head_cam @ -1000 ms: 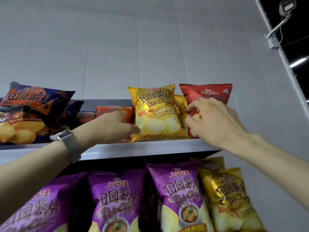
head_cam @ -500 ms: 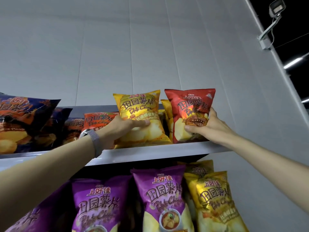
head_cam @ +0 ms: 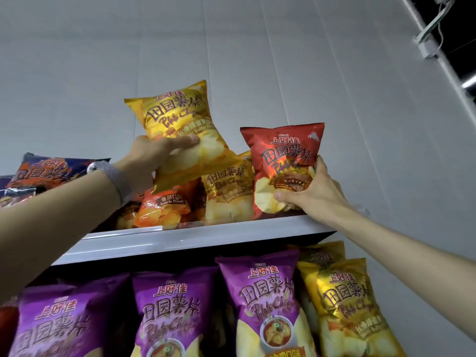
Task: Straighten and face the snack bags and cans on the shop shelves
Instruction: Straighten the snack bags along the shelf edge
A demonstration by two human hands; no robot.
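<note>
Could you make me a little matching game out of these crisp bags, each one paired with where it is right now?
Bags:
1. highest yellow bag
2. red bag
3. orange tomato bag
4. purple bags

Places:
A. below the top shelf
B. gripped by the right hand at the top shelf's right end
C. raised and tilted in the left hand
D. on the top shelf, under the raised bag

Pairs: 1-C, 2-B, 3-D, 4-A.

Both arms up, left grip (head_cam: 152, 158) and right grip (head_cam: 316, 194) tightly curled
</note>
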